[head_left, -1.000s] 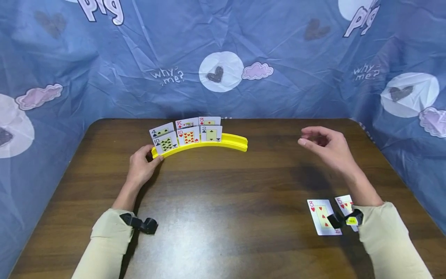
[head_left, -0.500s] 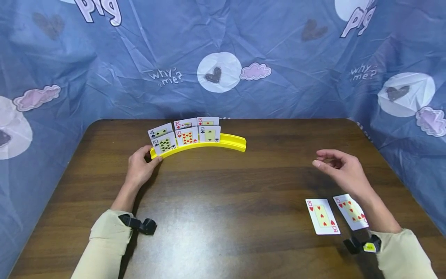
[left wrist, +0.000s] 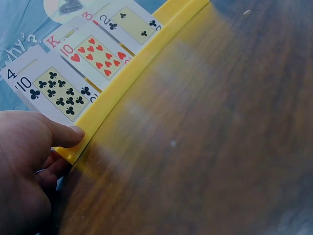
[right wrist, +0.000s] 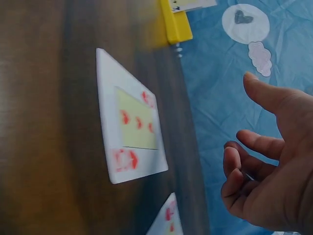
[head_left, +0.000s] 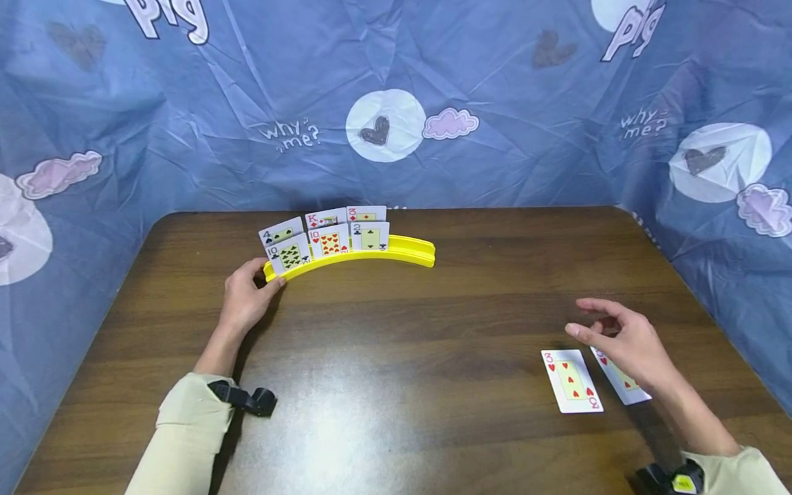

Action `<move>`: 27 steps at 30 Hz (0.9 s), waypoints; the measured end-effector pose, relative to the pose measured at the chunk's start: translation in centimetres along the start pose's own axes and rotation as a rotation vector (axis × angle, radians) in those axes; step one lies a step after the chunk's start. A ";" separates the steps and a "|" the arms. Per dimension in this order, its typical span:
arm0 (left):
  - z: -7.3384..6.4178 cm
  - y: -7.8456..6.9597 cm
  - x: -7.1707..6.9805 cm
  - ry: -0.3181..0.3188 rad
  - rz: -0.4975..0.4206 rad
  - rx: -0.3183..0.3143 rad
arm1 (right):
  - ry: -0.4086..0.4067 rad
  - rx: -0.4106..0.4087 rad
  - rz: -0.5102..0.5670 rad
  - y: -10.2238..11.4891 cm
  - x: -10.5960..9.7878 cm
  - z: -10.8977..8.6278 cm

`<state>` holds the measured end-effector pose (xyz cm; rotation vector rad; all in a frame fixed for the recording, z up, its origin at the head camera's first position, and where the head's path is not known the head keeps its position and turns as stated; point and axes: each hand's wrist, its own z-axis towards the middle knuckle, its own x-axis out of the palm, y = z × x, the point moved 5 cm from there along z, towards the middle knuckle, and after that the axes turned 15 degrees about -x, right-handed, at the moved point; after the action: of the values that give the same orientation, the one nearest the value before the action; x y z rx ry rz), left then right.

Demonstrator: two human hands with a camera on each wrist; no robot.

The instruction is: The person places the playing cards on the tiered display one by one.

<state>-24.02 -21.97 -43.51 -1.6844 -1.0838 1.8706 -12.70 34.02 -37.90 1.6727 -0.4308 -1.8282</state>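
Observation:
My left hand (head_left: 246, 295) grips the left end of a curved yellow card holder (head_left: 408, 250), thumb (left wrist: 68, 136) on its front side. Playing cards stand in two rows in the holder: the ten of clubs (head_left: 288, 254), ten of hearts (head_left: 329, 240) and two of clubs (head_left: 370, 236) in front, with a four of spades, a king and a three of diamonds partly covered behind. At the right, my right hand (head_left: 628, 340) hovers with relaxed fingers, holding nothing. It overlaps the five of hearts (head_left: 630, 393), which lies beside the three of hearts (head_left: 572, 381).
The brown wooden table (head_left: 421, 357) is bordered at the back and sides by a blue printed cloth (head_left: 297, 82). The right part of the card holder has no cards in it. A black wrist camera (head_left: 262, 402) sits on my left sleeve.
My right hand has moved back toward me and slightly right, from the far right of the table to over the five of hearts. The left hand keeps its grip on the card holder.

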 end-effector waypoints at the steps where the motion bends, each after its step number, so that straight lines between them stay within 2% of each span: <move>1: 0.0 0.0 0.0 0.000 0.000 -0.002 | 0.003 0.002 -0.001 -0.1 0.1 -0.3; 10: 0.0 0.0 0.1 0.004 -0.003 0.000 | 0.042 0.003 -0.087 -0.8 1.3 -2.4; 18: 0.0 0.0 0.0 0.006 -0.005 0.001 | 0.065 -0.031 -0.173 -1.2 2.3 -3.3; 23: 0.0 0.0 0.0 0.002 -0.012 0.001 | 0.086 -0.029 -0.176 -1.4 2.7 -3.6; 27: 0.0 0.0 0.0 0.004 -0.012 -0.003 | 0.039 -0.102 -0.207 -1.3 3.0 -3.7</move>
<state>-24.01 -21.95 -43.47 -1.6797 -1.0931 1.8582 -9.35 33.71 -41.51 1.7323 -0.1488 -1.9263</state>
